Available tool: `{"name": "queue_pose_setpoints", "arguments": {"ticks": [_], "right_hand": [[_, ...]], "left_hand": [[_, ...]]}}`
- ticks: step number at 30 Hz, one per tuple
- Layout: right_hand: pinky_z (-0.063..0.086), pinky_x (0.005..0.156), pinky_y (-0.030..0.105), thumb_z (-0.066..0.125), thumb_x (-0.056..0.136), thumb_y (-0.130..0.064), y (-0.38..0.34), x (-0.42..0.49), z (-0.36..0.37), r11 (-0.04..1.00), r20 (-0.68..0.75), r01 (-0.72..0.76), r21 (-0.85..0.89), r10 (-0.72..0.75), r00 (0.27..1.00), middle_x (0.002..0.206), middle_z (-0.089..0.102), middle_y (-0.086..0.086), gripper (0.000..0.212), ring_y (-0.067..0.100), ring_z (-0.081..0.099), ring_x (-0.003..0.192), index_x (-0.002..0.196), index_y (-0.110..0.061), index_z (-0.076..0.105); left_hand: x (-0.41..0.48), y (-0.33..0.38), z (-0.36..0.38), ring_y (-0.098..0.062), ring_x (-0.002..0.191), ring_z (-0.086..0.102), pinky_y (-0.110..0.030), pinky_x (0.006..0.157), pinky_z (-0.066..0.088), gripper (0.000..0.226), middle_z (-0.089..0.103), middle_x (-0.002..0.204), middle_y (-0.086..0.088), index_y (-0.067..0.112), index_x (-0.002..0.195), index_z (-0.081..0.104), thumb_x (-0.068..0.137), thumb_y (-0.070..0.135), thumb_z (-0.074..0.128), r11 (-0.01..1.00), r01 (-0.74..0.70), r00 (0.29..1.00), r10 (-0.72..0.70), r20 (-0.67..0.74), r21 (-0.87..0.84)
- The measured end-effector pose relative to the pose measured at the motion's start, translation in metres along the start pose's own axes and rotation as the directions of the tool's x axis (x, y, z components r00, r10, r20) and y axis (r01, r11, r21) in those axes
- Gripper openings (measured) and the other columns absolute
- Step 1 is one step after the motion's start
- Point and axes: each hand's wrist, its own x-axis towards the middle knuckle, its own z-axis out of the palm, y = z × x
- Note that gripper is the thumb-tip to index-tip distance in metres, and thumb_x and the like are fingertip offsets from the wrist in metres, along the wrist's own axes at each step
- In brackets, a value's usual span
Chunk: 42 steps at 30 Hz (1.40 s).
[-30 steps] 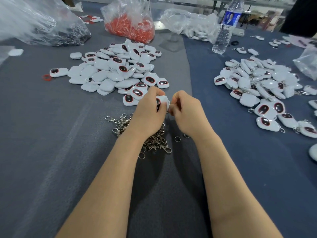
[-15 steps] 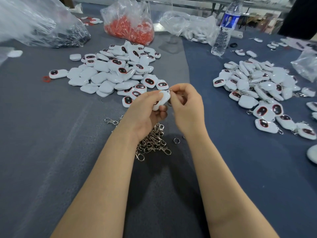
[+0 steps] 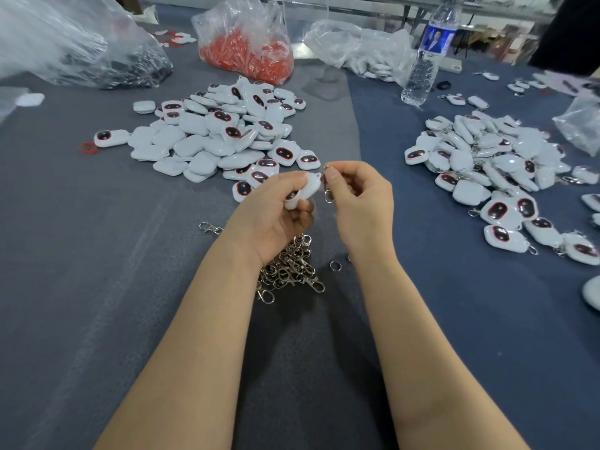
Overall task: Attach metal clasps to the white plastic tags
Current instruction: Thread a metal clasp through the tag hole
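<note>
My left hand (image 3: 276, 212) grips a white plastic tag (image 3: 306, 190) above the table, its dark red-rimmed face turned down and left. My right hand (image 3: 360, 203) pinches a metal clasp (image 3: 328, 186) at the tag's upper right corner; the clasp hangs down between the two hands. A heap of loose metal clasps (image 3: 289, 267) lies on the cloth under my left wrist. A pile of bare white tags (image 3: 220, 134) lies at the far left. At the right lies a pile of tags with clasps on them (image 3: 487, 167).
A single clasp (image 3: 209, 227) and a loose ring (image 3: 335, 265) lie near the heap. At the back stand a bag of red parts (image 3: 246, 50), a bag of dark parts (image 3: 97, 50), a bag of white parts (image 3: 363, 53) and a water bottle (image 3: 425, 56).
Both hands have risen off the clasp heap with the tag. My left hand has turned the tag over, and the clasp now hangs at its corner from my right fingers.
</note>
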Motion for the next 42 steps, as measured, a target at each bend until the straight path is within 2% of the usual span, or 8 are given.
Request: {"name": "queue_pose_setpoints", "arguments": {"ticks": [4, 9, 14, 18, 25, 32, 38, 42], "right_hand": [[0.045, 0.061, 0.014, 0.061, 0.089, -0.011, 0.0, 0.003, -0.004, 0.999, 0.011, -0.029, -0.015, 0.029, 1.0, 0.069, 0.061, -0.009, 0.013, 0.001, 0.052, 0.059, 0.085, -0.023, 0.064], [0.042, 0.059, 0.014, 0.06, 0.088, -0.008, 0.0, 0.001, -0.002, 0.998, 0.08, -0.014, -0.057, 0.018, 0.997, 0.072, 0.06, -0.003, 0.021, 0.007, 0.054, 0.061, 0.079, -0.027, 0.056], [0.038, 0.054, 0.008, 0.059, 0.088, -0.008, 0.002, 0.0, -0.001, 0.993, 0.115, 0.006, -0.121, 0.008, 0.993, 0.069, 0.061, -0.003, 0.022, 0.001, 0.052, 0.054, 0.076, -0.026, 0.054], [0.042, 0.058, 0.01, 0.061, 0.089, -0.005, 0.001, 0.002, -0.002, 0.995, 0.176, 0.007, -0.098, 0.011, 0.984, 0.068, 0.061, -0.004, 0.021, 0.002, 0.057, 0.058, 0.079, -0.024, 0.056], [0.039, 0.067, 0.007, 0.054, 0.091, -0.008, 0.005, 0.002, -0.004, 0.938, 0.126, 0.154, -0.311, -0.12, 0.985, 0.083, 0.059, -0.009, 0.013, 0.001, 0.049, 0.069, 0.096, -0.018, 0.062], [0.04, 0.06, 0.007, 0.064, 0.087, -0.007, 0.003, -0.003, 0.002, 0.962, 0.166, 0.163, -0.218, -0.128, 0.978, 0.069, 0.054, -0.011, 0.012, -0.003, 0.046, 0.059, 0.084, -0.015, 0.057], [0.041, 0.059, 0.007, 0.067, 0.085, -0.007, 0.003, -0.003, 0.002, 0.977, 0.123, 0.142, -0.158, -0.123, 0.985, 0.068, 0.055, -0.011, 0.013, -0.004, 0.049, 0.06, 0.081, -0.015, 0.058], [0.041, 0.058, 0.007, 0.068, 0.084, -0.009, 0.004, 0.0, 0.002, 0.98, 0.134, 0.102, -0.172, -0.08, 0.988, 0.068, 0.057, -0.011, 0.014, -0.003, 0.049, 0.058, 0.078, -0.018, 0.059]], "left_hand": [[0.0, -0.005, 0.0, 0.001, 0.045, 0.051, -0.017, 0.05, 0.049, 0.017, 0.056, 0.08, 0.004, 0.024, 0.095, 0.058, 0.09, 0.009, 0.051, 0.863, -0.187, 0.94, 0.296, -0.171, 0.469], [-0.001, -0.01, 0.004, -0.003, 0.063, 0.056, -0.025, 0.07, 0.051, 0.018, 0.058, 0.085, 0.008, 0.023, 0.1, 0.064, 0.093, 0.012, 0.051, 0.547, -0.347, 0.869, 0.492, 0.043, 0.762], [0.002, -0.012, 0.001, -0.007, 0.082, 0.047, -0.006, 0.067, 0.032, 0.004, 0.052, 0.102, -0.003, 0.017, 0.088, 0.065, 0.089, 0.019, 0.061, 0.299, -0.334, 0.79, 0.606, 0.093, 0.894], [-0.001, -0.013, 0.003, 0.004, 0.073, 0.046, 0.004, 0.066, 0.031, 0.009, 0.044, 0.105, -0.001, 0.017, 0.082, 0.06, 0.089, 0.011, 0.061, 0.286, -0.366, 0.746, 0.66, 0.095, 0.886], [0.001, -0.014, 0.002, 0.007, 0.076, 0.045, 0.005, 0.069, 0.029, 0.008, 0.042, 0.112, -0.002, 0.014, 0.085, 0.057, 0.093, 0.012, 0.054, 0.316, -0.327, 0.777, 0.626, 0.063, 0.891], [0.002, -0.017, 0.001, -0.001, 0.071, 0.047, -0.022, 0.075, 0.04, 0.008, 0.043, 0.124, -0.002, 0.012, 0.088, 0.062, 0.092, 0.016, 0.056, 0.233, -0.299, 0.758, 0.647, 0.082, 0.926], [0.002, -0.017, 0.001, 0.011, 0.069, 0.047, -0.019, 0.072, 0.038, 0.008, 0.043, 0.123, -0.003, 0.011, 0.088, 0.061, 0.092, 0.015, 0.056, 0.239, -0.333, 0.739, 0.666, 0.095, 0.912], [0.001, -0.017, 0.002, -0.005, 0.074, 0.048, -0.025, 0.078, 0.042, 0.008, 0.043, 0.124, -0.008, 0.007, 0.089, 0.061, 0.092, 0.011, 0.055, 0.226, -0.345, 0.735, 0.669, 0.112, 0.911]]}}
